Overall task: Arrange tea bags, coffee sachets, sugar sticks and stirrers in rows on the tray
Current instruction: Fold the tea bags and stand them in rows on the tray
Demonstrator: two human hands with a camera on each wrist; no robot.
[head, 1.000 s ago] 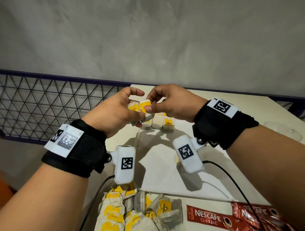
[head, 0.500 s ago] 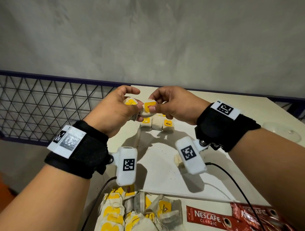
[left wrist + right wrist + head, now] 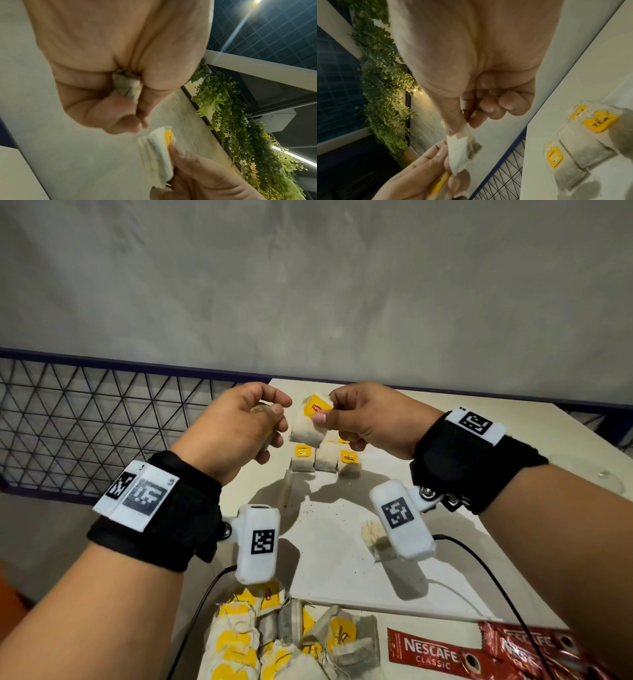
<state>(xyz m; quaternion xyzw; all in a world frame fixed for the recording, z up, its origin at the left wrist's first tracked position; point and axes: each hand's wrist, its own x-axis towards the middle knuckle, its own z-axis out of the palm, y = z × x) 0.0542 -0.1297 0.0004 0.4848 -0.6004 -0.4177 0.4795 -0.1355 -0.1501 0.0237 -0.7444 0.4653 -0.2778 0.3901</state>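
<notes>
Surroundings as I see them from the remote station.

On the head view I read a plain grey wall (image 3: pixel 308 285) across the top. Below it a black wire grid (image 3: pixel 85 412) hangs under a dark blue rail (image 3: pixel 102 363) at the left. A cream table (image 3: pixel 534 419) runs off to the right, and a clear round dish (image 3: pixel 596 477) sits near its right edge. On the left wrist view I read hanging green plants (image 3: pixel 240 121), dark gridded panes (image 3: pixel 274 33) and a bright lamp (image 3: pixel 259 0) at the top edge.
</notes>
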